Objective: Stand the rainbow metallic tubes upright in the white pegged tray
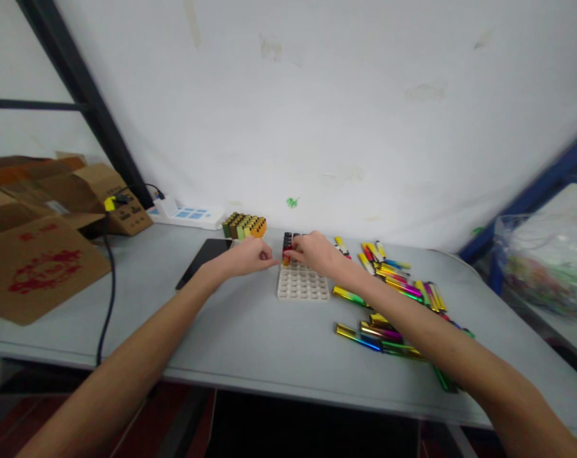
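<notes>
Tray of white gridded plastic [303,289] holds red, black-topped cylinders [286,259] by the curled right hand [317,253], the left hand [250,256] half-curled nearby, either's grip impossible to tell.

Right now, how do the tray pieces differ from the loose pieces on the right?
Pose: the tray pieces stand upright in the white tray; the loose pieces lie on the table.
Layout: the tray pieces sit close together; the loose pieces are scattered.
Colour: the tray pieces show black tops and red; many loose pieces show gold.
Both look slim.
</notes>
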Tool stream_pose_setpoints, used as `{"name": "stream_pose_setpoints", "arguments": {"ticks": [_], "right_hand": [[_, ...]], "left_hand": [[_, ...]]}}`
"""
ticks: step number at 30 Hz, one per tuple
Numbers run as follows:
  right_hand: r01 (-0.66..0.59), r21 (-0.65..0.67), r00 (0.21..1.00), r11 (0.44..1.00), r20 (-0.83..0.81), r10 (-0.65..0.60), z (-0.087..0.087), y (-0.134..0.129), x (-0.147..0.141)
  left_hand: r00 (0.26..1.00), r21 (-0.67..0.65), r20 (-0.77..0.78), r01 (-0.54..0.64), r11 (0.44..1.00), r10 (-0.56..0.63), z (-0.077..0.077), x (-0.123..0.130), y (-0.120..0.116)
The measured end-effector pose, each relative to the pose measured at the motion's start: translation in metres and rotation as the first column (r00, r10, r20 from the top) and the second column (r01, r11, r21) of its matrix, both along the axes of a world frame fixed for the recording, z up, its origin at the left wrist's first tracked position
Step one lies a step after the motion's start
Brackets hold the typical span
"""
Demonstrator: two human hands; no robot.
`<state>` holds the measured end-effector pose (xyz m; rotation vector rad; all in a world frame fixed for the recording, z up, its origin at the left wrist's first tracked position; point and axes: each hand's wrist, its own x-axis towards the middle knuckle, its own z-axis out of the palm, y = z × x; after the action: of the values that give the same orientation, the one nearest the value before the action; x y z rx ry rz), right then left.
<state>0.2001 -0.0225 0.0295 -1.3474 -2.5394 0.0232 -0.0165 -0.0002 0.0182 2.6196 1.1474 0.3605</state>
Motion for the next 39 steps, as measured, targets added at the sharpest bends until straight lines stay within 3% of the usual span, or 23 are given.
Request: {"name": "stream_pose_setpoints", "arguments": {"ticks": [4,8,11,15,20,24,27,32,35,39], "right_hand": [[0.029,0.033,0.995,0.999,-0.097,-0.025,0.016,-0.013,0.017],[0.138,0.050,0.967,0.989,-0.221,-0.124,0.031,-0.026,0.068],[0.171,0.046,0.965,0.984,-0.211,-0.158,0.026,-0.027,0.114],[0.088,0.033,0.989,0.996,-0.118,-0.084,0.004,-0.021,0.149],[-0.054,-0.058,0.998,0.997,0.012,0.055,-0.024,-0.018,0.142],[0.021,-0.052,0.993,0.998,0.114,-0.015,-0.035,-0.016,0.133],[0.036,-0.066,0.995,0.997,0.096,-0.029,-0.030,-0.017,0.135],[0.058,-0.207,0.968,0.977,-0.229,-0.106,-0.001,-0.032,0.142],[0.003,-0.286,0.876,0.958,-0.462,-0.141,0.013,-0.045,0.139],[-0.019,-0.275,0.730,0.961,-0.660,-0.175,0.019,-0.060,0.124]], "left_hand": [[1.000,0.053,-0.029,-0.001,0.999,0.002,-0.001,-0.002,0.001],[0.998,0.049,0.044,-0.048,0.998,0.046,-0.002,-0.003,0.004],[0.984,0.044,0.133,-0.128,0.991,0.121,-0.005,-0.003,0.007],[0.966,0.102,0.195,-0.195,0.976,0.172,-0.007,-0.001,0.009],[0.969,0.123,0.197,-0.177,0.977,0.150,-0.007,0.001,0.006],[0.978,0.133,0.154,-0.159,0.978,0.138,-0.006,0.003,0.004],[0.980,0.151,0.145,-0.159,0.976,0.137,-0.007,0.004,0.003],[0.984,0.179,0.132,-0.139,0.974,0.116,-0.011,0.003,0.005],[0.986,0.174,0.111,-0.144,0.974,0.126,-0.012,0.004,0.006],[0.987,0.161,0.097,-0.143,0.977,0.129,-0.012,0.004,0.006]]}}
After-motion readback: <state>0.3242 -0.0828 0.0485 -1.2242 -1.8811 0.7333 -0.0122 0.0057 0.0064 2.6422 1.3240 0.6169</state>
